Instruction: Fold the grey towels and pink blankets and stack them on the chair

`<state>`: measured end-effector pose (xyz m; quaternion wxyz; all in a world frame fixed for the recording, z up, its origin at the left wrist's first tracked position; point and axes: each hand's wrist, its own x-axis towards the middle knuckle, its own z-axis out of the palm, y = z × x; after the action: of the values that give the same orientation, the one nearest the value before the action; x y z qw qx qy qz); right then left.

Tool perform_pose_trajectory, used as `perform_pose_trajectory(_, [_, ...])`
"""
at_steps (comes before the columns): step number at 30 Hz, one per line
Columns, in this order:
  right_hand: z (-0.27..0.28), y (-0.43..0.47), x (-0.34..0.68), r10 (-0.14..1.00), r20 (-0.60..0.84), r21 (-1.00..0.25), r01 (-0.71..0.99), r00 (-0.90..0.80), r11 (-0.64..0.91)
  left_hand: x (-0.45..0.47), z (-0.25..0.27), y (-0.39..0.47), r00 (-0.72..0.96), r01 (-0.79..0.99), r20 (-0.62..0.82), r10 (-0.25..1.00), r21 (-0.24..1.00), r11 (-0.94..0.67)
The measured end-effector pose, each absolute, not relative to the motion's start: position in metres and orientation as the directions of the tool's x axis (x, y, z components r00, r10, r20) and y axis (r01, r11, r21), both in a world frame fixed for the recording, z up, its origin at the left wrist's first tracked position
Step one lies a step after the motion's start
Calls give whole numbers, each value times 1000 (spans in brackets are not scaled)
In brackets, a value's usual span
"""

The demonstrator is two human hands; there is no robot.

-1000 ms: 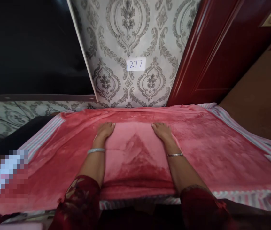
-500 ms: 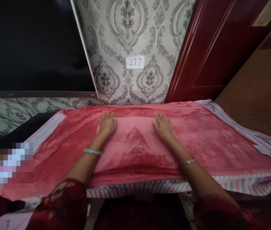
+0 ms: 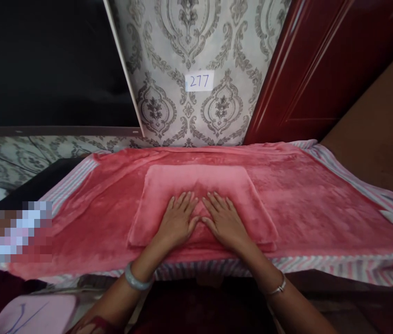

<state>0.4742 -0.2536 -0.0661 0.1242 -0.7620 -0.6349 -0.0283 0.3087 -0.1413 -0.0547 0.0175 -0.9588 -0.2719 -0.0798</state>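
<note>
A folded pink plush cloth, roughly rectangular, lies flat in the middle of a larger pink plush blanket with a striped border. My left hand presses flat on the front half of the folded cloth, fingers spread and pointing away from me. Mirroring it, my right hand rests palm down just to the right, fingers also spread. The two thumbs nearly meet at the middle. Neither hand grasps anything. A pale bangle is on the left wrist and a thin bracelet on the right.
Behind the blanket stands a patterned wall with a paper label reading 277. A dark television screen is at the back left, a dark red door or panel at the back right. A pinkish stool top shows at the lower left.
Both hands have moved from the far side corners of the folded cloth toward me and inward, coming together at its middle. The cloth's top now looks flatter.
</note>
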Motion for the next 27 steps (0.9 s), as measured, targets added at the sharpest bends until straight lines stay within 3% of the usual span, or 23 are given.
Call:
perform_pose_trajectory(4, [-79,-286,510,923,214,-133,946,320,-297,268,-54,-129,772,619,204,602,-26,-785])
perform_pose_trajectory(8, [-104,-323,539,864,323,-164,922,387,-352,213,-68,-113,723,657,305,620,-23,-754])
perform_pose_trajectory(14, [-123,-361,549,846,441,-264,944,299,-196,153,-83,-106,794,501,376,479,44,-864])
perform_pose_trajectory(22, [-108,-385,550,902,384,-360,932,197,-50,141,-83,-107,820,438,417,392,-18,-899])
perform_pose_trajectory(27, [-109,-381,550,908,392,-342,940,148,-5,143,-91,-101,809,454,450,378,-70,-888])
